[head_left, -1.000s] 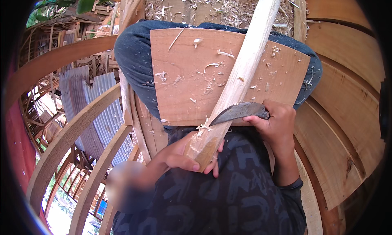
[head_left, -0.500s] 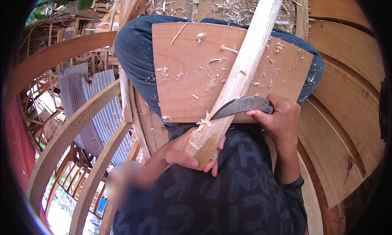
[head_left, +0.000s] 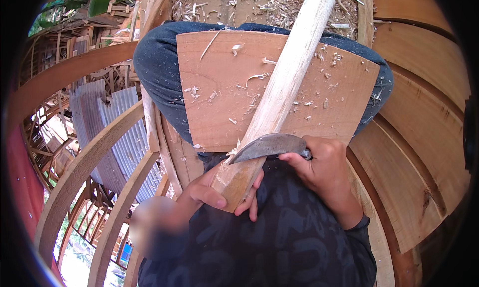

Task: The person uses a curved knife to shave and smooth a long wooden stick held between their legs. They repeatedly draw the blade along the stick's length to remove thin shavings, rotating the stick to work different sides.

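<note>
A long pale wooden pole (head_left: 282, 92) runs from the top of the view down to my lap, lying across a flat brown board (head_left: 219, 82) that rests on my knees. My left hand (head_left: 212, 192) grips the pole's near end. My right hand (head_left: 324, 169) holds the handle of a curved grey blade (head_left: 267, 146), whose edge lies across the pole just above my left hand. Thin wood shavings are scattered over the board.
Curved wooden planks (head_left: 414, 152) form a wall on my right. Bent wooden ribs (head_left: 85, 162) arch on my left, with corrugated metal sheets (head_left: 107, 132) seen far below. Wood chips (head_left: 249, 2) cover the surface beyond my knees.
The blade has slid a little up along the pole, away from my left hand. The pole and board have stayed in place.
</note>
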{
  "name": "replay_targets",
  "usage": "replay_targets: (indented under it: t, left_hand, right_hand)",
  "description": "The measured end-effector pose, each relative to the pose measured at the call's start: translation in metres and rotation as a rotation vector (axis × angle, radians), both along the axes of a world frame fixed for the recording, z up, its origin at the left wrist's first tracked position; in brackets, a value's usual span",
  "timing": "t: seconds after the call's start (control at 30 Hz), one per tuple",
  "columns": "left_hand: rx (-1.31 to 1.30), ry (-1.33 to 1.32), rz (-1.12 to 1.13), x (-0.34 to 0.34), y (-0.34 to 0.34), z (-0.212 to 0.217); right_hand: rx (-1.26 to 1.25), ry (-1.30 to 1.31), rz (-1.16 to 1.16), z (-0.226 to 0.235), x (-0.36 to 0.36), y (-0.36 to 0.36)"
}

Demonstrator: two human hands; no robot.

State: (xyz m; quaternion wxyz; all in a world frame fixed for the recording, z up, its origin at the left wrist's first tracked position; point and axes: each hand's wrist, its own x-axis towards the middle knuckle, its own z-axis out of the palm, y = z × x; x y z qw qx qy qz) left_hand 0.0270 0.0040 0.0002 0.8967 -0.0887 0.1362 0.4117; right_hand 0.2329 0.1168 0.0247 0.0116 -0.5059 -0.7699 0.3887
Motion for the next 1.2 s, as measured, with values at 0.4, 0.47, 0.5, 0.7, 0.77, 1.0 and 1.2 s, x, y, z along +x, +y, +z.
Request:
replay_targets:
  t: [0.4,0.47,0.5,0.7,0.77,1.0,1.2]
  left_hand:
    - [0.011,0.022,-0.018,-0.004,-0.011,0.001]
    - [0.011,0.015,-0.029,-0.002,-0.009,0.003]
    - [0.025,0.010,-0.036,-0.001,-0.006,0.001]
    - [-0.001,0.057,-0.047,-0.001,-0.004,0.000]
    - [0.001,0.085,-0.065,0.000,-0.003,0.002]
    - [0.063,0.081,-0.066,0.000,-0.013,0.007]
    - [0.112,0.341,-0.198,-0.020,-0.005,0.011]
  right_hand:
    - [-0.015,-0.296,-0.566,-0.016,0.067,0.057]
    - [-0.053,-0.144,-0.508,-0.005,0.058,0.041]
    - [-0.054,-0.050,-0.462,-0.001,0.041,0.029]
    - [0.025,-0.056,-0.023,-0.006,0.001,0.006]
    - [0.131,-0.110,-0.039,-0.013,0.006,0.016]
    - [0.137,-0.353,-0.575,-0.030,0.057,0.049]
    - [0.049,0.008,-0.587,-0.016,0.069,0.042]
